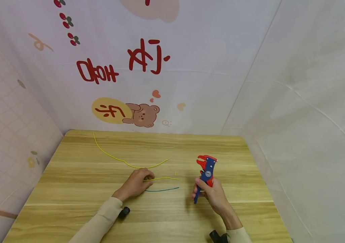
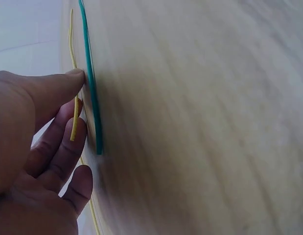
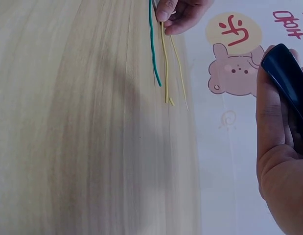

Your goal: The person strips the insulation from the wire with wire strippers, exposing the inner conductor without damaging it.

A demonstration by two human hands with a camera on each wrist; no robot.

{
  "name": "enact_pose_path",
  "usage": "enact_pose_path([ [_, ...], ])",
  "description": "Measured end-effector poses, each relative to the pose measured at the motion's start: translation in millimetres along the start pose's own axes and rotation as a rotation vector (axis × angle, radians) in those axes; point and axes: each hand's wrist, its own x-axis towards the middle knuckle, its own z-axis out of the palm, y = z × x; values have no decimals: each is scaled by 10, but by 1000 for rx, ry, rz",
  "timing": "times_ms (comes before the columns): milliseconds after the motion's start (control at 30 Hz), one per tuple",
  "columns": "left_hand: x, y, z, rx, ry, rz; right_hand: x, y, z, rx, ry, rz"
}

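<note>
My left hand (image 1: pixel 136 182) is low over the table, pinching a short yellow wire (image 1: pixel 164 178) near one end. In the left wrist view the yellow wire (image 2: pixel 74 117) runs between the thumb and the fingers. Just nearer the body, a green wire (image 1: pixel 163 190) lies alongside it. My right hand (image 1: pixel 211 194) grips the handle of a blue and red wire stripper (image 1: pixel 207 170), held over the table with its red jaws pointing away and left. Only the dark handle (image 3: pixel 288 83) of the stripper shows in the right wrist view.
A long yellow wire (image 1: pixel 123 160) curves across the back left of the wooden table (image 1: pixel 99 192). A tiny yellow piece (image 1: pixel 175 173) lies just beyond the short yellow wire. White printed cloth (image 1: pixel 196 84) hangs behind and at both sides.
</note>
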Motion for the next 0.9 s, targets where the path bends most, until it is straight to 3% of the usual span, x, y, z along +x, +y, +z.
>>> enact_pose_path([
  [567,31,14,-4,4,-25,-28,16,1,32,-2,2,-8],
  [900,38,23,15,11,-11,13,13,0,41,-3,11,-14],
])
